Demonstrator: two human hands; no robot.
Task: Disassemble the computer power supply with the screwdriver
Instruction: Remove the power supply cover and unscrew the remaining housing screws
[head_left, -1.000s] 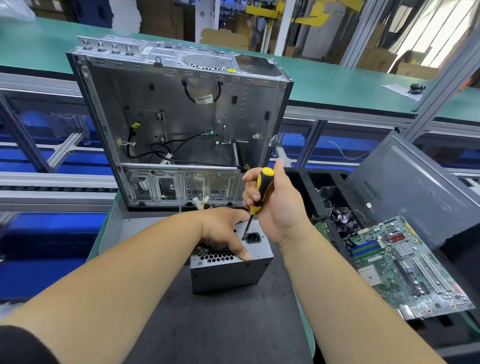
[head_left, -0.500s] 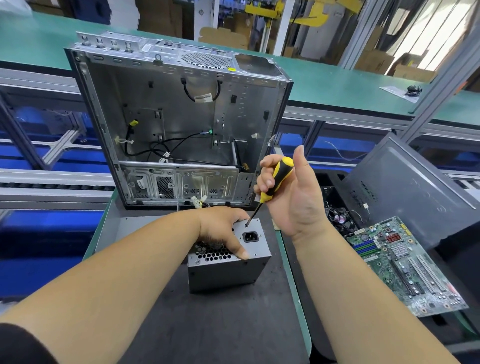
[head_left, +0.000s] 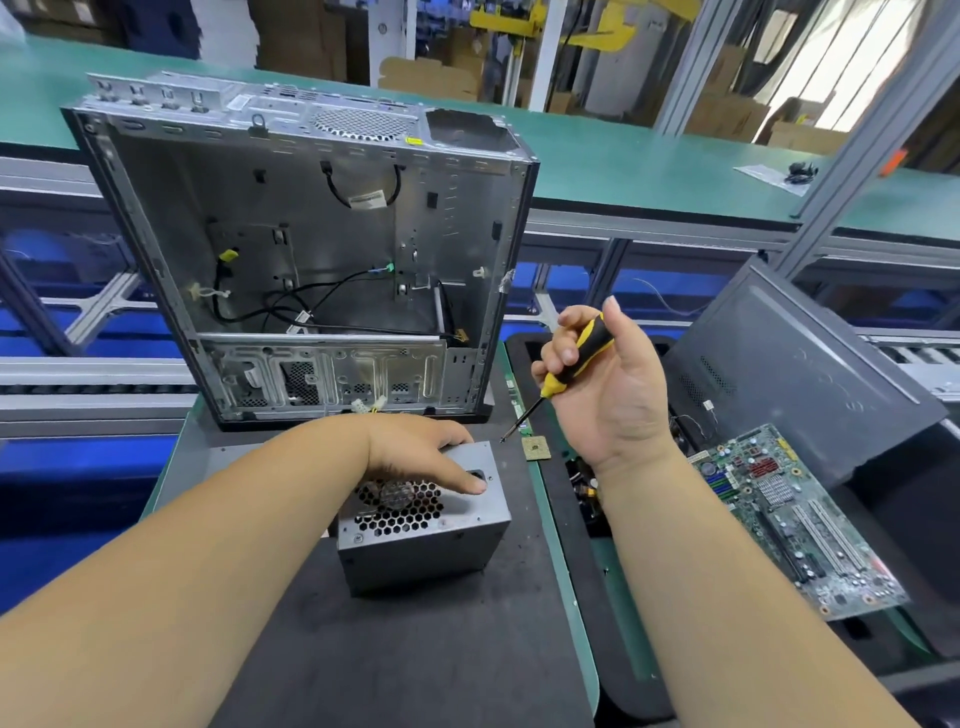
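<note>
Grey metal PSU (head_left: 423, 540) sits on the dark mat (head_left: 415, 649) on your table, just in front of the open PC case (head_left: 311, 249), honeycomb vent side up. Your left hand (head_left: 415, 452) lies on top of it, palm down, fingers fairly straight, thumb tip pressing near the socket at the right edge; it's pressing, not curled round anything.

Your right hand (head_left: 608, 384) is raised to the right of the PSU, palm toward you, fingers curled round the yellow/black screwdriver (head_left: 569, 364). Shaft slants down-left; tip hangs in the air just off the PSU's back-right corner, not touching it.

Small gold-brown CPU chip (head_left: 536, 448) lies flat at the mat's edge, just right of the tip. Further right, a green motherboard (head_left: 795, 519) lies tilted in a black tray (head_left: 909, 519), w/ a dark grey side panel (head_left: 789, 364) leaning behind it.

Case stands upright, side off, black cables loose inside. Behind it runs a green conveyor (head_left: 649, 171) w/ cardboard boxes beyond.
</note>
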